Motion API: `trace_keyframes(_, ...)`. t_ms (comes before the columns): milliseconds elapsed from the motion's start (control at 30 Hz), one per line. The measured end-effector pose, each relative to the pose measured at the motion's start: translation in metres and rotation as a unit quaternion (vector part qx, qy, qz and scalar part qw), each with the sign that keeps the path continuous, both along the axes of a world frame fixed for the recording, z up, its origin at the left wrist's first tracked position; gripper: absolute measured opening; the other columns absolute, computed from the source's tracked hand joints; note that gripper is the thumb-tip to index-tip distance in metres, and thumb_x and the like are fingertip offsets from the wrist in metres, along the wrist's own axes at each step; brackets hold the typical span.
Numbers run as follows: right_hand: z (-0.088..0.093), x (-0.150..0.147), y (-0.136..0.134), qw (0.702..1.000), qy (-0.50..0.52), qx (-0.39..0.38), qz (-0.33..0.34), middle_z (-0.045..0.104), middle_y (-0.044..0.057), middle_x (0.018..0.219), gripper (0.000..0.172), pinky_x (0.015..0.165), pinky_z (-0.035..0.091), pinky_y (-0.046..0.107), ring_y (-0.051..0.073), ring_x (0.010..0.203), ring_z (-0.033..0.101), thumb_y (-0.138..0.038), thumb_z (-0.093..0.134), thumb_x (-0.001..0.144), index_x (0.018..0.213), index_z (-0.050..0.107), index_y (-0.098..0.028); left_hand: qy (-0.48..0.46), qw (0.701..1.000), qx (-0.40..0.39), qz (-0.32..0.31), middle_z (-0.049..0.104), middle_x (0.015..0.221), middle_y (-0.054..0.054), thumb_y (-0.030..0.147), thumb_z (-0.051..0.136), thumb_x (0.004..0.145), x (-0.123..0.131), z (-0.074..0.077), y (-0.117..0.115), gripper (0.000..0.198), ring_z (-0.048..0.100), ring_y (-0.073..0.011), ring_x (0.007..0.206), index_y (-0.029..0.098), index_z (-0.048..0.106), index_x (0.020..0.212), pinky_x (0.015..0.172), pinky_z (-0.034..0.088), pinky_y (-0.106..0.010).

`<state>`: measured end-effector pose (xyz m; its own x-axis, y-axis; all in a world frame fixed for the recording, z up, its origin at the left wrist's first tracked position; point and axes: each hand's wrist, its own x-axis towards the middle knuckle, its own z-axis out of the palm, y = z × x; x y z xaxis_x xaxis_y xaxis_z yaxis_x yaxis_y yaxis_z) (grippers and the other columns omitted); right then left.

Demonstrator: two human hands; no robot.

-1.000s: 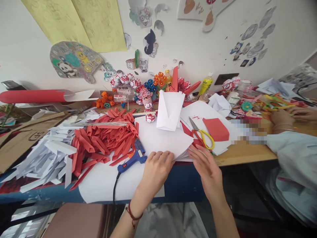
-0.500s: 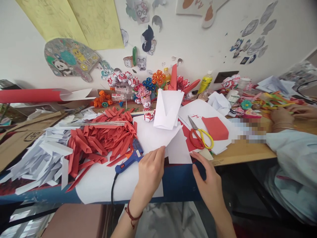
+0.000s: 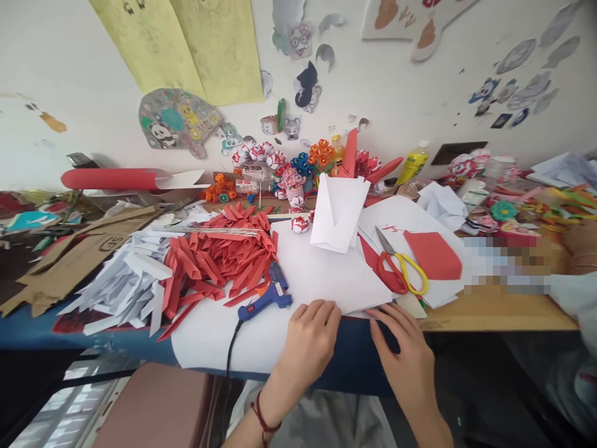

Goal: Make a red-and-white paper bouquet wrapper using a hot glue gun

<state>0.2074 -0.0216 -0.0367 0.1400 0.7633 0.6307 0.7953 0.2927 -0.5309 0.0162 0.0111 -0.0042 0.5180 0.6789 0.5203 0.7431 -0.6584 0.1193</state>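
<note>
A white paper sheet [image 3: 321, 280] lies in front of me, its near edge along the table's front. My left hand [image 3: 310, 345] is closed on that edge with curled fingers; the fingertips are partly hidden. At the sheet's near right corner, my right hand [image 3: 405, 342] touches the paper with fingers stretched and thumb apart. On the sheet's far part rests a folded white paper [image 3: 333, 224]. Red-and-yellow-handled scissors [image 3: 403, 267] lie beyond my right hand, beside a red paper piece [image 3: 433, 255]. A blue glue gun [image 3: 268, 298] lies left of the sheet.
Heaps of folded red strips [image 3: 219, 255] and white strips [image 3: 125, 274] cover the left side. Paper flowers [image 3: 321, 152] and a yellow bottle [image 3: 415, 163] stand along the wall. A co-worker's sleeve [image 3: 571, 298] is at the far right. The glue gun's cord [image 3: 231, 354] hangs over the front edge.
The sheet's raised corner has come down and right, now lying flat over the smaller white paper. My left hand moved down with it. The view has swung a little left.
</note>
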Motion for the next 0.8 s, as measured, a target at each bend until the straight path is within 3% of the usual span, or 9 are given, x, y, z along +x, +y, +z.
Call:
trace_keyframes(233,0.014,-0.019,-0.002,0.997,0.037,0.064,0.018,0.073,0.005,0.101,0.025,0.092,0.054,0.044,0.025,0.095,0.068,-0.014,0.063,0.093,0.112,0.071,-0.028,-0.012,0.999,0.03,-0.019,0.073,0.118,-0.01,0.009,0.049,0.098,-0.001,-0.007,-0.019,0.023,0.067,-0.0231,0.108,0.013,0.065,0.114,0.083,0.051,-0.036)
trace_keyframes(400,0.012,-0.027,0.003,0.995,0.039,0.044,0.075,0.071,0.006,0.118,0.031,0.1,0.052,0.048,0.027,0.109,0.067,-0.014,0.061,0.094,0.12,0.068,-0.028,-0.054,0.997,0.04,-0.047,0.076,0.091,-0.006,0.01,0.052,0.097,0.002,-0.015,-0.035,0.018,0.069,-0.018,0.082,0.012,0.065,0.109,0.071,0.048,-0.033)
trace_keyframes(467,0.009,-0.027,0.004,0.995,0.036,0.035,0.09,0.071,0.006,0.12,0.032,0.102,0.052,0.048,0.026,0.111,0.067,-0.013,0.059,0.095,0.123,0.067,-0.028,-0.091,0.993,0.071,-0.034,0.076,0.089,-0.006,0.009,0.053,0.096,-0.002,-0.014,-0.038,0.021,0.069,-0.0166,0.079,0.012,0.065,0.112,0.074,0.048,-0.034)
trace_keyframes(533,0.007,-0.026,0.003,0.995,0.032,0.029,0.094,0.071,0.006,0.12,0.033,0.102,0.052,0.046,0.025,0.111,0.068,-0.013,0.058,0.096,0.123,0.066,-0.028,-0.139,0.985,0.102,0.023,0.078,0.094,-0.006,0.008,0.055,0.095,-0.013,-0.009,-0.038,0.025,0.071,-0.018,0.087,0.015,0.065,0.116,0.08,0.048,-0.035)
trace_keyframes(600,0.006,-0.025,0.001,0.995,0.031,0.029,0.095,0.071,0.006,0.121,0.033,0.103,0.052,0.045,0.025,0.111,0.068,-0.012,0.058,0.095,0.123,0.067,-0.028,-0.162,0.974,0.101,0.126,0.078,0.101,-0.006,0.009,0.055,0.096,-0.031,-0.002,-0.034,0.026,0.07,-0.0208,0.095,0.018,0.065,0.118,0.084,0.047,-0.036)
trace_keyframes(667,0.006,-0.024,0.001,0.994,0.03,0.033,0.097,0.071,0.005,0.121,0.032,0.104,0.052,0.043,0.024,0.112,0.068,-0.012,0.059,0.095,0.122,0.067,-0.027,-0.122,0.96,0.086,0.236,0.076,0.11,-0.01,0.018,0.057,0.098,-0.05,0.003,-0.028,0.023,0.068,-0.026,0.1,0.019,0.065,0.12,0.086,0.047,-0.04)
trace_keyframes(733,0.007,-0.026,0.003,0.994,0.026,0.042,0.101,0.072,0.005,0.12,0.031,0.103,0.052,0.04,0.023,0.111,0.069,-0.011,0.059,0.095,0.121,0.068,-0.026,-0.061,0.952,0.078,0.288,0.073,0.116,-0.013,0.026,0.059,0.099,-0.068,0.004,-0.022,0.027,0.066,-0.0295,0.103,0.016,0.064,0.124,0.087,0.046,-0.043)
trace_keyframes(800,0.007,-0.029,0.006,0.993,0.019,0.048,0.107,0.072,0.005,0.119,0.031,0.102,0.053,0.038,0.022,0.11,0.069,-0.01,0.058,0.095,0.12,0.068,-0.024,-0.019,0.95,0.074,0.303,0.072,0.118,-0.014,0.028,0.06,0.098,-0.08,0.001,-0.019,0.032,0.065,-0.0306,0.105,0.014,0.062,0.127,0.088,0.045,-0.043)
